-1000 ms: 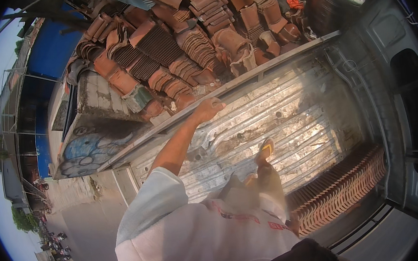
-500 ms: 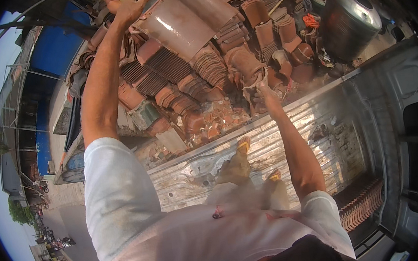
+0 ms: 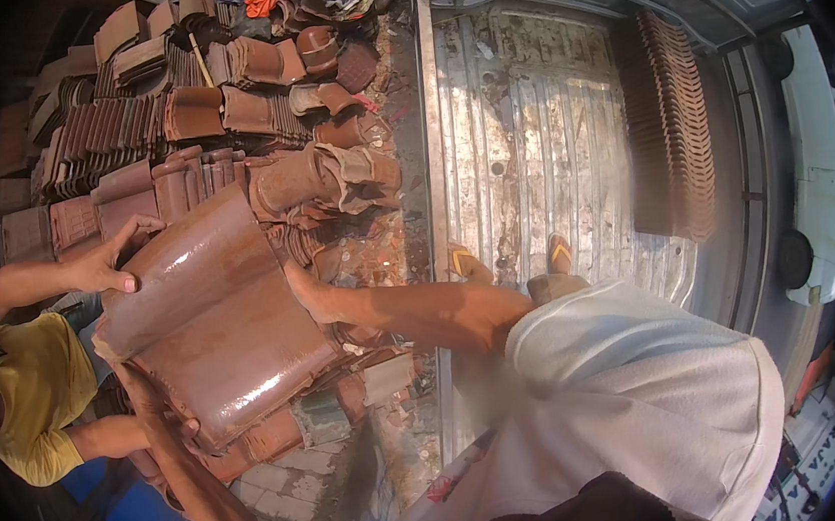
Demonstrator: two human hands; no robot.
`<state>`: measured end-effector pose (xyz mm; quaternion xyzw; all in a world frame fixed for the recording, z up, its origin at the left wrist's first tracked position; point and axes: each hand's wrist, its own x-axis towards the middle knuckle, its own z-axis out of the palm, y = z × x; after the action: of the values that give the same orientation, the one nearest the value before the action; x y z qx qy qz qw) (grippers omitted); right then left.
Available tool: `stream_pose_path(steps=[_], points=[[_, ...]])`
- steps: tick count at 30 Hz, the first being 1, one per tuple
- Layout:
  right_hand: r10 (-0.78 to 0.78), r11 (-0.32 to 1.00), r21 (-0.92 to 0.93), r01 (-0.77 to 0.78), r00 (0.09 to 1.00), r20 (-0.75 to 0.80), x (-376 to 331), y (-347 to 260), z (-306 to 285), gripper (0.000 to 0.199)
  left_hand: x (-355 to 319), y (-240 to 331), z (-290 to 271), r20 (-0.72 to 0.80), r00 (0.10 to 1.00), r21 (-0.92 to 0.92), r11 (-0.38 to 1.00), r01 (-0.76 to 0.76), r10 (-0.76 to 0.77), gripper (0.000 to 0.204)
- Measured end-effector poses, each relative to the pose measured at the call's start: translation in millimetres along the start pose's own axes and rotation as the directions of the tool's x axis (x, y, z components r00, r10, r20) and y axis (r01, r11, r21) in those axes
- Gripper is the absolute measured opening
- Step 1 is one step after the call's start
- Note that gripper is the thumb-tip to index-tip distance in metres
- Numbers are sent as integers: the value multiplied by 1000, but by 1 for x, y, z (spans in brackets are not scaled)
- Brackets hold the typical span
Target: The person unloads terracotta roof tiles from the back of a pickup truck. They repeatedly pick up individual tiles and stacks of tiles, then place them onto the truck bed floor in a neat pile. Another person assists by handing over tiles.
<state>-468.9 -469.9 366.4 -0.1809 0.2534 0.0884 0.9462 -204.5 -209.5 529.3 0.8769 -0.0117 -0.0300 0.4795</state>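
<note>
A large, glossy reddish-brown roof tile [image 3: 227, 314] with a curved profile is held up between me and a co-worker. My left hand [image 3: 136, 388] grips its lower left edge, the fingers partly hidden beneath it. My right hand [image 3: 312, 293] is closed on its right edge, with the fingertips out of sight underneath. The co-worker in a yellow shirt [image 3: 33, 388] has one hand [image 3: 120, 254] on the tile's upper left edge. Another hand of theirs [image 3: 191, 435] shows at the lower edge. Whether more tiles lie under the top one, I cannot tell.
Stacks of roof tiles [image 3: 104, 135] fill the ground at left, with broken shards [image 3: 361, 251] beside the truck bed's side wall [image 3: 433, 159]. I stand on the ridged metal bed [image 3: 536, 129]. A row of tiles [image 3: 671, 126] stands along its far right side. A white vehicle [image 3: 817, 182] is beyond.
My view has swung right, toward the truck bed. My right hand has left the tile pile and now holds the roof tile, which is closer to me. My left hand stays on it.
</note>
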Motion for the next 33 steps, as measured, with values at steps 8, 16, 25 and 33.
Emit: stream_pose_path(steps=[8,16,25,33], points=[[-25,997,-76,8,971,-236,-164,-53,-140,94,-212,-47,181,341,939,-336,930,153,-31,83],[-287,954,-99,282,768,-572,-424,-13,-267,93,-410,-32,337,921,354,-325,825,463,164,79],[-317,833,200,516,741,-592,-630,117,-354,93,-577,54,373,940,-250,287,934,212,-232,88],[-277,902,116,417,763,-584,-753,137,-439,88,-746,66,411,926,-258,315,940,131,-274,66]])
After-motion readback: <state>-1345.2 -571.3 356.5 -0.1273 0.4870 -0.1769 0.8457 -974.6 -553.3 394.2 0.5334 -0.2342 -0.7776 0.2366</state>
